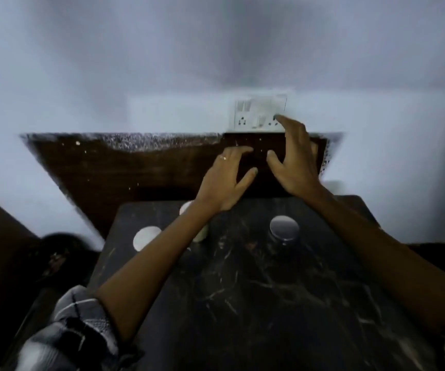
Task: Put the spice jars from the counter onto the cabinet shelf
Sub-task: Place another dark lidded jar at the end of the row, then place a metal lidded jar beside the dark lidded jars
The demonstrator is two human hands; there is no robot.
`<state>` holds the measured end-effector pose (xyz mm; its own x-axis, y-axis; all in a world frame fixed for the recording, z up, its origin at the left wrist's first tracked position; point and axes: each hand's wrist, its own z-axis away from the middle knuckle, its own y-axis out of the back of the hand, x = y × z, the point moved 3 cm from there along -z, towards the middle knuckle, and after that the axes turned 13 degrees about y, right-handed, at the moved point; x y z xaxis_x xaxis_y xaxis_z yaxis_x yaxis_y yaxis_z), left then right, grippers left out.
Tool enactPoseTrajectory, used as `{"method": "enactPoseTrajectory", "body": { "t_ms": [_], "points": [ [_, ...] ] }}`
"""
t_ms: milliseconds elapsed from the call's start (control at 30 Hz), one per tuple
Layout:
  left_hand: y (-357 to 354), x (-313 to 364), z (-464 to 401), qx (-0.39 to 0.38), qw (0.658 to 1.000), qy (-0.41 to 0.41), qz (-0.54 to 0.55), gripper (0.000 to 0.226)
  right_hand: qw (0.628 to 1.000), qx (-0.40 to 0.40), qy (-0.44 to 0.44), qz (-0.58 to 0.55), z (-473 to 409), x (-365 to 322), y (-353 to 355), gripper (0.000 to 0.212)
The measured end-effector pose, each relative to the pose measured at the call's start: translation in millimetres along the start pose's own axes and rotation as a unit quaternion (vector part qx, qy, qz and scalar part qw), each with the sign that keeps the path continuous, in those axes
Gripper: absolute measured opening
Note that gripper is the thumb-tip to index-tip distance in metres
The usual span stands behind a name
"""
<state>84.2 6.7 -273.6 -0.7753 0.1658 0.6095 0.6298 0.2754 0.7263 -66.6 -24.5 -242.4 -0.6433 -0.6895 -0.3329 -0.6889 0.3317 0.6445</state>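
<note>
Left hand is held out above the far edge of the counter, fingers spread and relaxed, nothing gripped; a ring is seen on one finger. Right hand is raised just beside it, fingers straight and splayed, also holding nothing, its fingertips seen in front of the wall socket plate. Three spice jars are noted on the dark marbled counter: a dark-lidded jar below the hands, a white-lidded jar at left, and a second pale jar partly hidden by the left forearm. A dark wooden panel is seen behind, against the pale wall.
</note>
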Motion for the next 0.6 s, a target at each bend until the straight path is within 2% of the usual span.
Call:
{"method": "enactPoseTrajectory", "body": {
  "t_ms": [133,233,300,400,600],
  "points": [
    [-67,-50,38,-0.174,0.976,0.128,-0.005,0.062,0.988,-0.081,-0.132,-0.010,69,39,-43,0.063],
    [-106,-66,56,-0.255,0.951,0.175,-0.011,0.073,0.958,-0.139,-0.247,-0.029,113,70,-66,0.065],
    [-127,-68,62,-0.290,0.936,0.201,0.004,0.078,0.929,-0.159,-0.333,-0.044,138,85,-75,0.064],
    [-158,-69,66,-0.329,0.913,0.238,0.038,0.085,0.889,-0.146,-0.426,-0.088,166,102,-84,0.055],
    [-198,-56,63,-0.325,0.898,0.279,0.103,0.103,0.836,-0.133,-0.485,-0.218,189,106,-95,0.044]
  ]
}}
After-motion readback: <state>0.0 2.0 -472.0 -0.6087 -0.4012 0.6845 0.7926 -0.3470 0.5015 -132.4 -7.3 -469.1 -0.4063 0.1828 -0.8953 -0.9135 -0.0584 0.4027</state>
